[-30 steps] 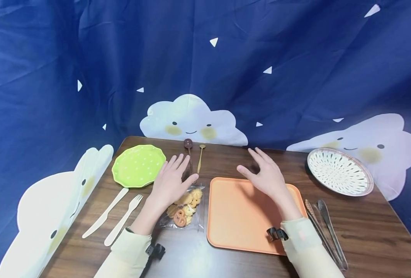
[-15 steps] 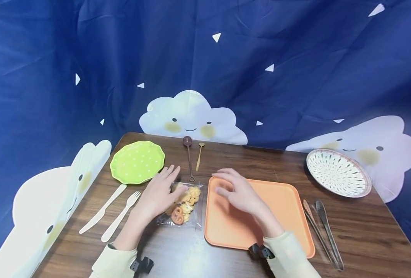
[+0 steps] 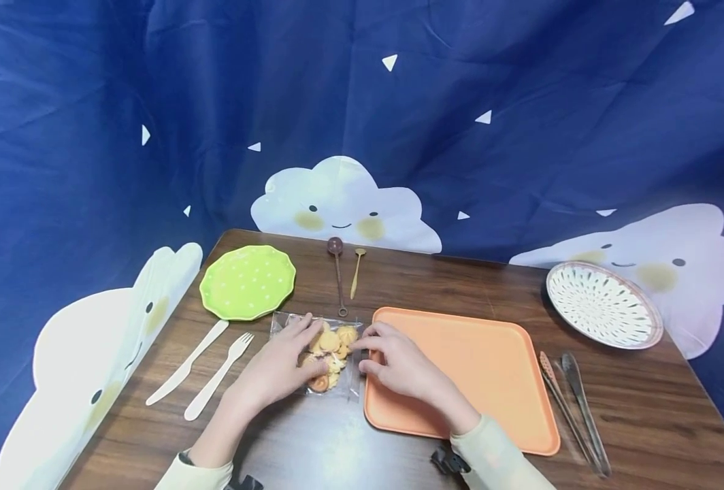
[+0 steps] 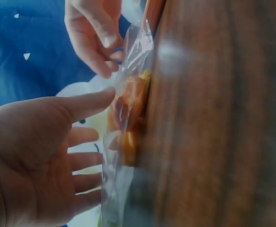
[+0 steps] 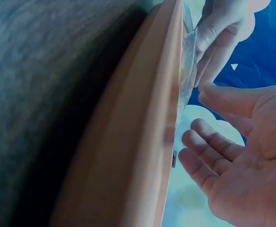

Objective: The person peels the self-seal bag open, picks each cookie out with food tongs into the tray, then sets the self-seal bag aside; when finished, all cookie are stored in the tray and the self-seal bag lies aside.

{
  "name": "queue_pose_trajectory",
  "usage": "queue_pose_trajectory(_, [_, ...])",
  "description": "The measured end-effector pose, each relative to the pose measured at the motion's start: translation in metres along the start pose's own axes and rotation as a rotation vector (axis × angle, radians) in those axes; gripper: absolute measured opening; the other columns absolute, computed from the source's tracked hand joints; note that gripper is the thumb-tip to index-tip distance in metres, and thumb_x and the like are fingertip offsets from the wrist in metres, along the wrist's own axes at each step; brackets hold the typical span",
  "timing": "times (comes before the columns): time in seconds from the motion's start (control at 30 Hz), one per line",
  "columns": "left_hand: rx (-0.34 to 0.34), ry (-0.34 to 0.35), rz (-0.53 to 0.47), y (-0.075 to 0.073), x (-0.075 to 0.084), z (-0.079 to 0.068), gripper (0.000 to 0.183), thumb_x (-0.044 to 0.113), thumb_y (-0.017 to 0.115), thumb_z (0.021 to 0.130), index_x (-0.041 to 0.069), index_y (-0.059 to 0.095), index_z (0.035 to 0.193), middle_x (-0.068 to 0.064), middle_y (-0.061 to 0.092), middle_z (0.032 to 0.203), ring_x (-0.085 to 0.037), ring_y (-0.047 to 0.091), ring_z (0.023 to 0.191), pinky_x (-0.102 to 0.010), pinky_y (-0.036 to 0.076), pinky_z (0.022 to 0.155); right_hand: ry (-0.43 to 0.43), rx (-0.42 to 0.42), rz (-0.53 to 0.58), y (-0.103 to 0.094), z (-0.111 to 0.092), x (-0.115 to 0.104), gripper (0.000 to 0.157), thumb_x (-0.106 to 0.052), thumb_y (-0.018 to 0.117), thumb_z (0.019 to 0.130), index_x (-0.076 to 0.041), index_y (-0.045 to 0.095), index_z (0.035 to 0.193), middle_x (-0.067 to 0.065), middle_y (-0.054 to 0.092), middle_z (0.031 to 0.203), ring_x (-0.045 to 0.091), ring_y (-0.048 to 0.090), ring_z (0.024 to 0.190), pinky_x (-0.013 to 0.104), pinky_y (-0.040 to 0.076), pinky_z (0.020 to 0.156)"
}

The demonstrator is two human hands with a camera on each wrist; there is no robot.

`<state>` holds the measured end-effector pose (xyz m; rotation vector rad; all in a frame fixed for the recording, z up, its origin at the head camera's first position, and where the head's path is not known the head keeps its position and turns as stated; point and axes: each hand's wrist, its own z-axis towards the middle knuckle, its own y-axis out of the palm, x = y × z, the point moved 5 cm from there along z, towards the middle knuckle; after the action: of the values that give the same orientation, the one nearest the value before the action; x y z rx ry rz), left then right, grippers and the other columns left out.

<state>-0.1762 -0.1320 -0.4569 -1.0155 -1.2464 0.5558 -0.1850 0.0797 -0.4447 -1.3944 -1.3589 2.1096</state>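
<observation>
A clear plastic bag of cookies lies on the table left of the orange tray. My left hand reaches over the bag's left part, thumb and fingers spread, fingertips right at the plastic. In the left wrist view the thumb of the left hand meets the bag at its upper side. My right hand hovers over the tray's left edge, fingers slightly bent, tips close to the bag's right side. The right wrist view shows the right hand with nothing between its fingers.
Left of the bag lie a white fork and white knife, below a green plate. Behind it are a brown ladle and small gold spoon. Metal tongs and a patterned bowl are on the right.
Both hands have come lower and nearer the person. The right hand has moved left across the tray to the bag's right side, and the left hand has settled at its left part.
</observation>
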Motion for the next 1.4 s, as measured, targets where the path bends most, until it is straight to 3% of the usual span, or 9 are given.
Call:
queue_pose_trajectory(0.17, [-0.038,-0.005,-0.027,0.004,-0.007,-0.008,0.076,0.046,0.073,0.090,0.022,0.042,0.155,-0.013,0.032,0.166,-0.038,0.029,0.155,-0.057,0.031,0.124,-0.004,-0.070,-0.047,0.012,0.001,0.003,0.028,-0.016,0.069,0.094,-0.023,0.075,0.120,-0.004,0.063,0.106,0.008,0.053,0.093,0.026,0.047,0.081])
queue_pose_trajectory(0.4, [-0.078,-0.008,-0.066,0.011,-0.014,-0.007,0.077,0.052,0.071,0.090,0.025,0.041,0.156,-0.010,0.028,0.169,-0.037,0.023,0.157,-0.060,0.028,0.124,-0.065,-0.104,-0.080,0.013,0.000,0.000,0.028,-0.009,0.068,0.091,-0.024,0.077,0.114,-0.005,0.065,0.105,0.008,0.057,0.094,0.028,0.050,0.083])
queue_pose_trajectory(0.5, [-0.087,-0.019,-0.088,0.012,-0.017,-0.007,0.077,0.052,0.071,0.090,0.026,0.040,0.156,-0.009,0.028,0.169,-0.038,0.021,0.158,-0.062,0.026,0.125,-0.110,-0.114,-0.144,0.015,0.002,-0.002,0.028,-0.015,0.070,0.091,-0.026,0.076,0.117,-0.007,0.064,0.107,0.007,0.057,0.096,0.029,0.051,0.085])
queue_pose_trajectory(0.7, [-0.096,-0.010,-0.095,0.010,-0.017,-0.009,0.078,0.054,0.070,0.090,0.025,0.039,0.156,-0.010,0.027,0.169,-0.038,0.021,0.158,-0.063,0.026,0.124,-0.251,-0.101,-0.276,0.019,0.006,-0.015,0.043,-0.016,0.074,0.088,-0.031,0.070,0.128,-0.006,0.064,0.110,0.009,0.055,0.090,0.030,0.052,0.081])
queue_pose_trajectory(1.07, [-0.089,-0.001,-0.101,0.009,-0.017,-0.009,0.078,0.054,0.071,0.088,0.026,0.042,0.155,-0.008,0.030,0.168,-0.037,0.025,0.157,-0.062,0.027,0.124,-0.282,-0.121,-0.300,0.022,0.006,-0.019,0.035,-0.009,0.078,0.081,-0.030,0.075,0.108,-0.011,0.064,0.101,0.005,0.059,0.082,0.026,0.053,0.073])
queue_pose_trajectory(1.2, [-0.088,-0.003,-0.098,0.009,-0.018,-0.009,0.078,0.055,0.072,0.088,0.026,0.042,0.155,-0.008,0.031,0.168,-0.036,0.026,0.157,-0.061,0.027,0.124,-0.315,-0.126,-0.313,0.023,0.005,-0.020,0.024,-0.013,0.081,0.080,-0.029,0.073,0.096,-0.010,0.062,0.093,0.004,0.056,0.079,0.028,0.051,0.072])
queue_pose_trajectory(1.4, [-0.088,-0.008,-0.093,0.009,-0.019,-0.010,0.079,0.056,0.071,0.088,0.027,0.041,0.156,-0.006,0.029,0.169,-0.034,0.024,0.158,-0.061,0.027,0.125,-0.309,-0.134,-0.312,0.025,0.006,-0.021,0.012,-0.025,0.078,0.087,-0.029,0.067,0.082,-0.012,0.057,0.086,0.004,0.052,0.078,0.028,0.047,0.074])
